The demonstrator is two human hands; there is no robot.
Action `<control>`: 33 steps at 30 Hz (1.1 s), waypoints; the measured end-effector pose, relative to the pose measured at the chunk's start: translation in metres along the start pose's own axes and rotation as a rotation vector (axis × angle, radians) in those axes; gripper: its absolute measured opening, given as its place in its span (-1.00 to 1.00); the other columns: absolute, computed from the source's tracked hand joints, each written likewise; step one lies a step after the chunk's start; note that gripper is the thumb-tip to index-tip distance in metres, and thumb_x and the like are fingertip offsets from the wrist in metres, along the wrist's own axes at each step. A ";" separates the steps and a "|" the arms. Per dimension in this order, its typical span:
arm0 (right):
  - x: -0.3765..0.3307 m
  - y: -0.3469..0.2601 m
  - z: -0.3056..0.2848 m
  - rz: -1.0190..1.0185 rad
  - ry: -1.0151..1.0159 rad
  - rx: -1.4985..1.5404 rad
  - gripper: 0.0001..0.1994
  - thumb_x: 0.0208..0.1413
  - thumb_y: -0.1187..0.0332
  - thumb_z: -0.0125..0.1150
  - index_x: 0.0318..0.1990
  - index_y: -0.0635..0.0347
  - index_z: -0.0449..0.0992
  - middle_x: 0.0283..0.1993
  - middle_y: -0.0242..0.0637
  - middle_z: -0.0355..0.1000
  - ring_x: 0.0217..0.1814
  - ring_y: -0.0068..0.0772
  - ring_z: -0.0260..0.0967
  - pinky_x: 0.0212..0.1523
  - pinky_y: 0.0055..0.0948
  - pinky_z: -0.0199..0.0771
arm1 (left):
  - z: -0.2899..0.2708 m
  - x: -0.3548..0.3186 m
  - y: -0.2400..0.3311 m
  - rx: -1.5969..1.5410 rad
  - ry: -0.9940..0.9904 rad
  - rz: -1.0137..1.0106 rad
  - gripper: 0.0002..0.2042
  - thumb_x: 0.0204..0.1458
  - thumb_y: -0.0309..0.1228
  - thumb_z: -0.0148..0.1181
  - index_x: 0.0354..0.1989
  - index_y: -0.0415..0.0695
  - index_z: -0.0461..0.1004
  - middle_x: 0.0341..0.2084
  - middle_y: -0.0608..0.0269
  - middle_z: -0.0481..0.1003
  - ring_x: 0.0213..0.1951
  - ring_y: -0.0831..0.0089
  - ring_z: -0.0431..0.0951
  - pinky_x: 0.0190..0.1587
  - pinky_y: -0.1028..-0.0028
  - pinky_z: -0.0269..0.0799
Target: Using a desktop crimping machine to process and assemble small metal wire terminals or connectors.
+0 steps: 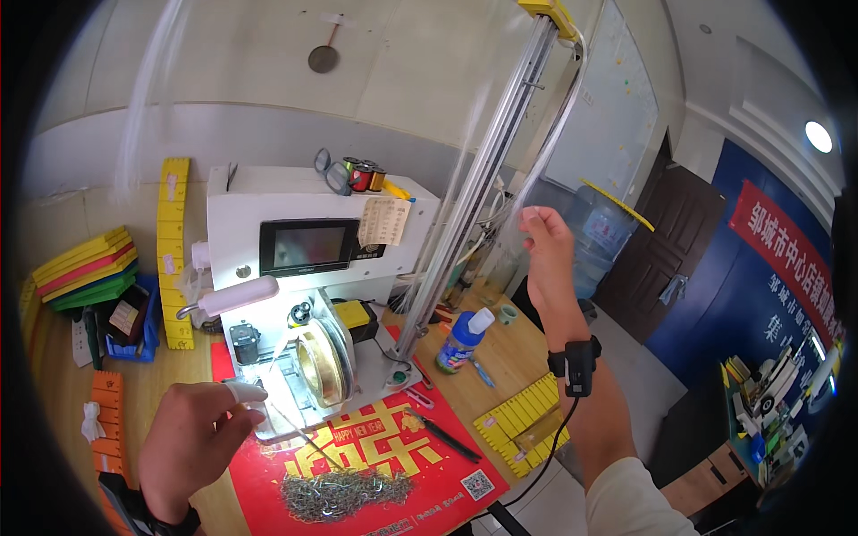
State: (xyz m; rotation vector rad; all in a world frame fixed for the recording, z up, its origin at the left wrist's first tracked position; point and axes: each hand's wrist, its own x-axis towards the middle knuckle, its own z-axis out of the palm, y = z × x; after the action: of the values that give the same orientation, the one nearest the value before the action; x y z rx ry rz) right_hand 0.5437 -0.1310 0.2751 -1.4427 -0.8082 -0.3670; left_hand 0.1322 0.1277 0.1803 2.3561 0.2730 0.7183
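My left hand (192,438), with white tape round a finger, has its thumb and forefinger closed together at the brightly lit front of a white bench machine (237,232). Whatever they pinch is too small to make out. Just right of those fingertips is the machine's gold-rimmed wheel (313,366). My right hand (547,250) is raised to the right of the tall metal post (487,170), fingers pinched beside a hanging bundle of fine pale strands (559,125). Glare hides what it holds. Below the machine, a pile of small metal hooks (344,494) lies on a red printed mat (259,487).
A black slim tool (442,435) rests on the mat. Right of it are a blue bottle (465,339) and yellow slotted boards (527,420). Stacked coloured boards (85,268) and an orange strip (107,415) are at left. A black cable (550,447) hangs from my right wrist.
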 end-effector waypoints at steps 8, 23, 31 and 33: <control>-0.110 0.001 0.029 -0.345 -0.062 -0.187 -0.92 0.37 0.40 0.27 -0.18 0.19 0.53 -0.23 -0.40 0.54 -0.20 -0.55 0.46 -0.12 -0.44 0.48 | 0.013 -0.002 -0.005 -0.036 0.102 0.117 -0.90 0.07 -0.55 0.42 -0.26 -0.30 0.69 -0.52 0.04 0.61 -0.58 0.17 0.51 -0.47 0.31 0.38; -0.272 -0.040 0.077 -0.846 -0.874 -0.133 -0.69 0.14 0.35 0.43 -0.01 0.27 0.58 -0.12 -0.20 0.55 -0.11 -0.20 0.59 -0.11 -0.24 0.66 | 0.088 -0.005 0.020 -0.171 -0.268 0.289 -0.85 0.13 -0.50 0.35 -0.13 -0.13 0.70 -0.36 0.03 0.64 -0.37 0.06 0.66 -0.34 0.24 0.53; -0.228 -0.048 0.070 -0.117 -1.142 -0.434 -0.63 0.27 0.23 0.41 0.11 0.24 0.53 -0.20 -0.17 0.61 -0.18 -0.25 0.61 -0.16 -0.31 0.60 | 0.090 -0.010 0.005 0.081 -0.556 0.261 -0.85 0.19 -0.32 0.22 -0.25 -0.08 0.66 -0.52 0.03 0.60 -0.42 -0.01 0.66 -0.33 0.04 0.55; -0.231 -0.035 0.064 -0.035 -1.132 -0.355 -0.70 0.30 0.26 0.39 0.04 0.24 0.56 -0.26 -0.20 0.60 -0.25 -0.32 0.59 -0.20 -0.37 0.57 | 0.084 -0.008 -0.002 0.095 -0.492 0.212 -0.87 0.18 -0.33 0.23 -0.25 -0.06 0.66 -0.53 0.04 0.60 -0.42 -0.01 0.66 -0.33 0.04 0.55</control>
State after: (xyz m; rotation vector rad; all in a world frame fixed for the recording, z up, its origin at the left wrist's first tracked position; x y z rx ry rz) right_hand 0.3435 -0.1298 0.1391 -1.9631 -1.7243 0.3680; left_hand 0.1727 0.0817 0.1223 2.5864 -0.1623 0.2019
